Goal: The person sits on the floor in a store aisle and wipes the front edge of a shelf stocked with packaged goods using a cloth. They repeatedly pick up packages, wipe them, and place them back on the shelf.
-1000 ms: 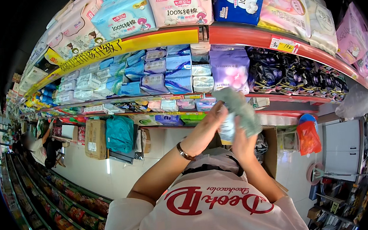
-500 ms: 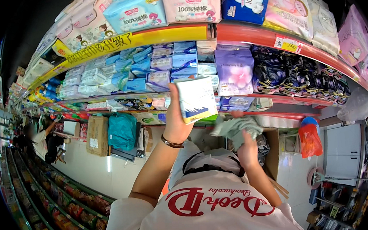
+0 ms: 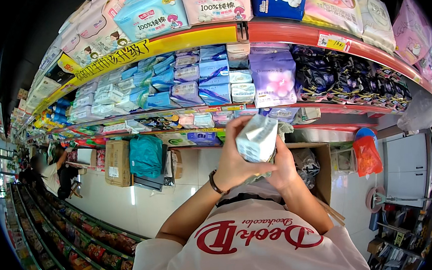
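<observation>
Both hands are raised in front of the shelves. My left hand [image 3: 233, 159] grips a small white package [image 3: 257, 137], tilted with one printed side up. My right hand [image 3: 282, 165] is closed on a grey-green cloth [image 3: 285, 128], mostly hidden behind and under the package, and meets my left hand there. Just beyond them stand rows of blue and white packs [image 3: 214, 77], a purple bag with a pink flower [image 3: 274, 82] and dark small packs [image 3: 338, 74].
Large pastel packs [image 3: 216, 3] fill the top shelf. Below are a cardboard box [image 3: 118, 163], a teal bag [image 3: 144, 158], an open carton [image 3: 323, 177] and a red bag [image 3: 366, 156]. Snack shelves [image 3: 66, 233] run at lower left; another person [image 3: 52, 178] is at far left.
My left hand has turned the white package from face-on to tilted and moved it right and down. My right hand has come inward with the cloth to meet it.
</observation>
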### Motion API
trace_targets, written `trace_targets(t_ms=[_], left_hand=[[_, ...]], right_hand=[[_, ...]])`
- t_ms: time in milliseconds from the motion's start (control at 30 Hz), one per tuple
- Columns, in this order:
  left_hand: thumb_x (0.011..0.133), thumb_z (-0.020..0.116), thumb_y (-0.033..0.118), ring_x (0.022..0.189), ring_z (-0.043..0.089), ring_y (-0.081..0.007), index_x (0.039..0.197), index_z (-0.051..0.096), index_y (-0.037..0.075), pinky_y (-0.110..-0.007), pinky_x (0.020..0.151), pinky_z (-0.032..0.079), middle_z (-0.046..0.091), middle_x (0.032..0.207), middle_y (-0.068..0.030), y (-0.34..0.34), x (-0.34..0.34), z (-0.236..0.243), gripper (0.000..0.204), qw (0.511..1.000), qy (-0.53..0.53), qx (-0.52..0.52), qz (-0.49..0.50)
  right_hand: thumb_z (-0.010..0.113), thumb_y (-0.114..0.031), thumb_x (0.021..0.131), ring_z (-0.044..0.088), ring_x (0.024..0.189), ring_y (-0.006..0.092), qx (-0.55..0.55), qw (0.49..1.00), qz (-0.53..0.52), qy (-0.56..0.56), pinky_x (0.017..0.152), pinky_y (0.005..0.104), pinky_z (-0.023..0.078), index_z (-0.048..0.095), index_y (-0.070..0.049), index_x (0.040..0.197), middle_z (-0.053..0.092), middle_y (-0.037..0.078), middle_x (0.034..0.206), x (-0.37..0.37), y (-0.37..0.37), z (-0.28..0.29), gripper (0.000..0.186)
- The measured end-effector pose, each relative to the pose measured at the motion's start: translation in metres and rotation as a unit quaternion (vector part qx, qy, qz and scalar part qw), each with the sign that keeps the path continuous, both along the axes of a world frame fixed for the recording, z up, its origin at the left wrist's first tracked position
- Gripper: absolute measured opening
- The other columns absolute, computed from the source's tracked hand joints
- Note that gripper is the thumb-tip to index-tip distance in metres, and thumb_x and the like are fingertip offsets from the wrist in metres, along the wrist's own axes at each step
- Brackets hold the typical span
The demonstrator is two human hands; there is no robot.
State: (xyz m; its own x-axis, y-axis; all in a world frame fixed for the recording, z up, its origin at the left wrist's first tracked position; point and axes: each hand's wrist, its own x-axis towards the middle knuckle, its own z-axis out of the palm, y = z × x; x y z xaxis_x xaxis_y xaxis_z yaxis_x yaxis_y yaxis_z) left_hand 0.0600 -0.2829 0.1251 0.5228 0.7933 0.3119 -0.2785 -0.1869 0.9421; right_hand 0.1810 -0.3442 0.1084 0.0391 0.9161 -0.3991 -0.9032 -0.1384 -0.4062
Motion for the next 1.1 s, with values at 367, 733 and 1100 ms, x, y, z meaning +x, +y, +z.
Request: trace_targets(t_ms=[367,733,1100], left_hand=[[0.079,0.070,0.030,0.122,0.049,-0.0312,0.133,0.044,0.003,-0.038,0.105,0.037,0.050,0.131,-0.0153,0.007,-0.021,-0.010,0.065,0.940,0.257,0.212,0.075],[0.064,0.079,0.013,0.113,0.055,-0.0207,0.144,0.025,0.007,-0.034,0.096,0.044,0.055,0.122,-0.0116,0.005,-0.034,0.038,0.096,0.989,-0.067,-0.120,-0.062],[0.068,0.074,0.004,0.105,0.056,-0.0301,0.123,0.056,0.009,-0.039,0.087,0.046,0.059,0.114,-0.0111,0.002,-0.013,0.010,0.058,0.925,0.219,0.306,0.053]], right_hand=[[0.058,-0.009,0.063,0.047,0.122,0.0330,0.327,0.505,0.017,-0.799,0.113,0.0528,0.020,0.060,-0.015,0.126,0.052,0.008,0.135,-0.006,-0.017,0.033,0.063],[0.053,-0.018,0.094,0.063,0.101,0.0198,-0.059,0.931,0.026,-0.358,0.087,0.0334,0.049,0.056,0.002,0.118,0.064,0.012,0.112,0.038,-0.003,-0.030,0.032],[0.042,-0.034,0.100,0.057,0.113,0.0198,0.035,0.997,0.031,0.063,0.095,0.0365,0.048,0.052,-0.011,0.126,0.058,0.005,0.124,0.004,-0.003,-0.035,0.036]])
